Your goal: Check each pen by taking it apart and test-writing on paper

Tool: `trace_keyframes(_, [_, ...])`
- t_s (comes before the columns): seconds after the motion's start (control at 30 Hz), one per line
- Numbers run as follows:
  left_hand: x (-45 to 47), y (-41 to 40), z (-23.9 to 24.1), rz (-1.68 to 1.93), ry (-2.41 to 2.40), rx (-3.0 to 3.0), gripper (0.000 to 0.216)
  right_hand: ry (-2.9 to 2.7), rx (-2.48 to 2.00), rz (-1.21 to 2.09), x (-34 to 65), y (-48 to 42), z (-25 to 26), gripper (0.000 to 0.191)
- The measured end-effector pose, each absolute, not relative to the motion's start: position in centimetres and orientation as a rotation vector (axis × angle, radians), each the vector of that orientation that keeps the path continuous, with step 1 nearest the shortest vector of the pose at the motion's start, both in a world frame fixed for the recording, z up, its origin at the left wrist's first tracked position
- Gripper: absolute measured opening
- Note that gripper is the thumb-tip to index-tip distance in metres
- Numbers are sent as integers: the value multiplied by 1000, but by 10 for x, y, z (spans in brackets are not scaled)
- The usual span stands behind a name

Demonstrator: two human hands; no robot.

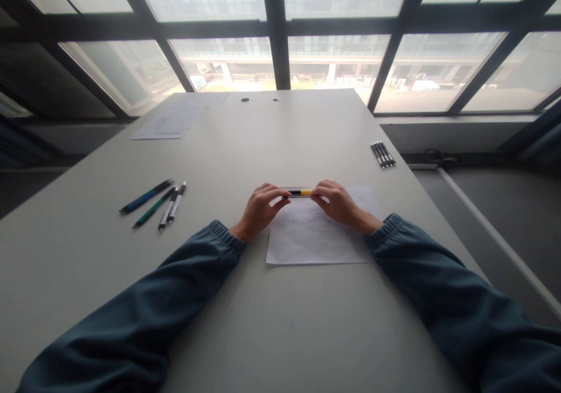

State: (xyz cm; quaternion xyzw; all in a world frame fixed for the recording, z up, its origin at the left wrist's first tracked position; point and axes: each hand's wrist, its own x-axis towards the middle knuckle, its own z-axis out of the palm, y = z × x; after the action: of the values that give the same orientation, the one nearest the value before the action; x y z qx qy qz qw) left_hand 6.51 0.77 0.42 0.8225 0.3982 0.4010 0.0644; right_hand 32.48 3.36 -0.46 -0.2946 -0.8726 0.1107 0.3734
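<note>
A black and yellow pen (300,192) is held level between both of my hands, just above the far edge of a white sheet of paper (318,238). My left hand (262,208) pinches its left end with curled fingers. My right hand (337,201) grips its right end the same way. Faint scribbles show on the sheet. Both arms wear dark blue sleeves and rest on the grey table (245,299).
Several pens (156,202) lie loose on the table to the left. A bundle of dark pens (383,154) lies near the right edge. More papers (175,118) lie at the far left corner. Large windows stand behind the table's far edge.
</note>
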Motion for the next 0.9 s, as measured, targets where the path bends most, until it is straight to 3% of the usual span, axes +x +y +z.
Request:
trace_keyframes(0.77, [68,4,6,1154,1098,2553,10,-2290,-624,354,324,29,-2,19])
trace_keyframes(0.9, [68,5,5,1165,1135,2534,10,-2261,-715,255,324,28,1,12])
